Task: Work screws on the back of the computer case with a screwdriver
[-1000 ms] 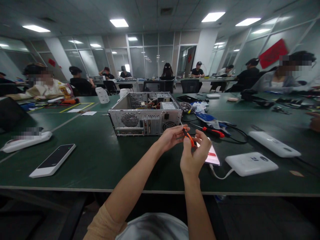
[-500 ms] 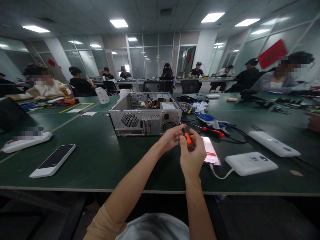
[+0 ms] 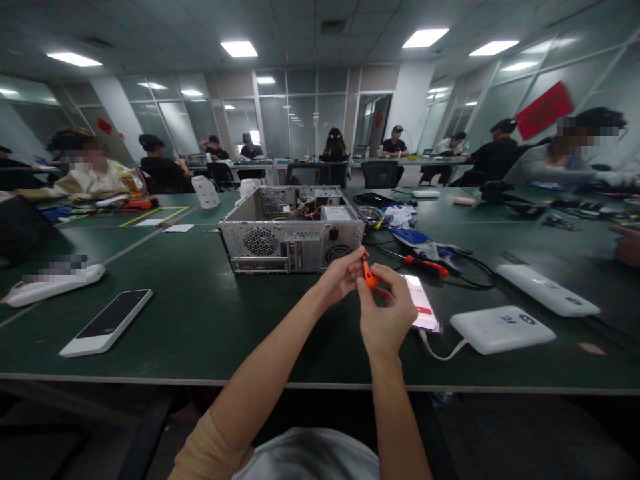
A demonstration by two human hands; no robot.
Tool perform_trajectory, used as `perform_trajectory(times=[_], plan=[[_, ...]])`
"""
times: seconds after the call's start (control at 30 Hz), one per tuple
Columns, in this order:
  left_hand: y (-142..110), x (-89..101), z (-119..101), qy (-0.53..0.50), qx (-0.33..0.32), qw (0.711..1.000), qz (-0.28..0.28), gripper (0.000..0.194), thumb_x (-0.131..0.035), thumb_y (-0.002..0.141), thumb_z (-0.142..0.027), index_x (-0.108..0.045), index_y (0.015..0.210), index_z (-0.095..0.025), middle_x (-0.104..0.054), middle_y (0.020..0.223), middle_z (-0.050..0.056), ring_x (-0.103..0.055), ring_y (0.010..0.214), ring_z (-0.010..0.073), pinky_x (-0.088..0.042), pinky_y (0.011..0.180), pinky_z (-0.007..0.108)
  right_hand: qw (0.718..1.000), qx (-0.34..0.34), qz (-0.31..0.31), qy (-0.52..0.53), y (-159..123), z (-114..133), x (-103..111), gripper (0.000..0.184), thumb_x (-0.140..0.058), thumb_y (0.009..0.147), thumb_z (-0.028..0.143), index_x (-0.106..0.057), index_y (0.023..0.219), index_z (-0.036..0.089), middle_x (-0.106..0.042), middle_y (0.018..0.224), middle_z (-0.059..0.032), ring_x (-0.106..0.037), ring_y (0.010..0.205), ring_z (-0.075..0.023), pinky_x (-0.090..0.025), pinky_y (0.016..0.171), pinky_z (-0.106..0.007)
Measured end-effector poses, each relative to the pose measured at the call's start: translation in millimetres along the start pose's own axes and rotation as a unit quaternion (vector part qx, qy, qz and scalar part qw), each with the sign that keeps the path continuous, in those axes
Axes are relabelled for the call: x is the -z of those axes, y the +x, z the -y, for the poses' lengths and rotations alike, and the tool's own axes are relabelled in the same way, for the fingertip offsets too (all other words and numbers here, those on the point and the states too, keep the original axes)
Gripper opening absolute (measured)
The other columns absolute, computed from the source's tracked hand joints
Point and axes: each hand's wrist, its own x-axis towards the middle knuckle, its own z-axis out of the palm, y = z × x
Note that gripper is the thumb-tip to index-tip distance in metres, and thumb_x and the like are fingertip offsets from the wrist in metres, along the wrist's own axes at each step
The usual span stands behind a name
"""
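Note:
Both hands meet in front of me over the green table (image 3: 200,313). My left hand (image 3: 339,276) pinches the upper end of a small orange-handled screwdriver (image 3: 369,273). My right hand (image 3: 385,313) is curled round the lower part of the same orange handle. Just beyond the hands stands an open grey computer case (image 3: 293,230) with its rear panel facing me. A lit phone (image 3: 420,301) lies on the table under my right hand.
A red-handled screwdriver (image 3: 425,264) and black cables lie right of the case. White power banks (image 3: 503,330) (image 3: 547,290) rest to the right, a white phone (image 3: 106,322) and another white device (image 3: 50,283) to the left. Other people sit around the tables.
The screwdriver has turned more upright and moved slightly up toward the case. My right hand has slid up and closed round the handle.

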Motion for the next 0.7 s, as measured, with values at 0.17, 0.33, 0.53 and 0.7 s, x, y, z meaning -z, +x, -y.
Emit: perform_trajectory(times=[0.17,0.33,0.53,0.7], plan=[[-0.4,-0.4,-0.2,0.0,-0.001,1.0,-0.016,0.033,-0.08,0.08,-0.045,-0.068,0.077,-0.014,-0.068,0.068,0.0,-0.059,0.059,0.0092,-0.043,0.064,0.024,1.0,0.008,0.01,0.004,-0.3,-1.1,1.0,0.02,-0.068,0.087,0.021,-0.071,0.107,0.022,-0.071,0.116,-0.008,-0.068,0.108,-0.0225,-0.062,0.076,-0.034],[-2.7,-1.9,-1.9,-0.014,-0.003,0.999,-0.028,0.023,-0.077,0.084,-0.035,-0.07,0.08,-0.014,-0.071,0.072,0.001,-0.061,0.062,0.0096,-0.045,0.067,0.024,1.0,0.019,0.009,-0.02,1.0,-2.3,1.9,0.019,-0.061,0.088,0.017,-0.073,0.102,0.023,-0.072,0.113,-0.0068,-0.068,0.106,-0.022,-0.06,0.085,-0.039],[-4.2,-6.1,-3.0,-0.021,-0.003,0.999,-0.033,0.019,-0.072,0.088,-0.031,-0.072,0.082,-0.013,-0.072,0.075,0.004,-0.063,0.065,0.0119,-0.048,0.071,0.026,0.999,0.022,-0.011,-0.047,0.7,0.0,0.9,0.047,-0.065,0.078,0.013,-0.064,0.124,0.023,-0.063,0.122,-0.0096,-0.063,0.109,-0.0235,-0.06,0.078,-0.036],[-3.3,-5.6,-2.6,-0.018,-0.007,0.999,-0.034,0.02,-0.07,0.089,-0.031,-0.071,0.082,-0.013,-0.071,0.074,0.003,-0.063,0.065,0.0122,-0.048,0.069,0.025,0.999,0.0,-0.012,-0.032,0.9,1.2,0.9,0.03,-0.066,0.08,0.016,-0.067,0.109,0.021,-0.064,0.107,-0.006,-0.063,0.096,-0.0202,-0.059,0.072,-0.032]])
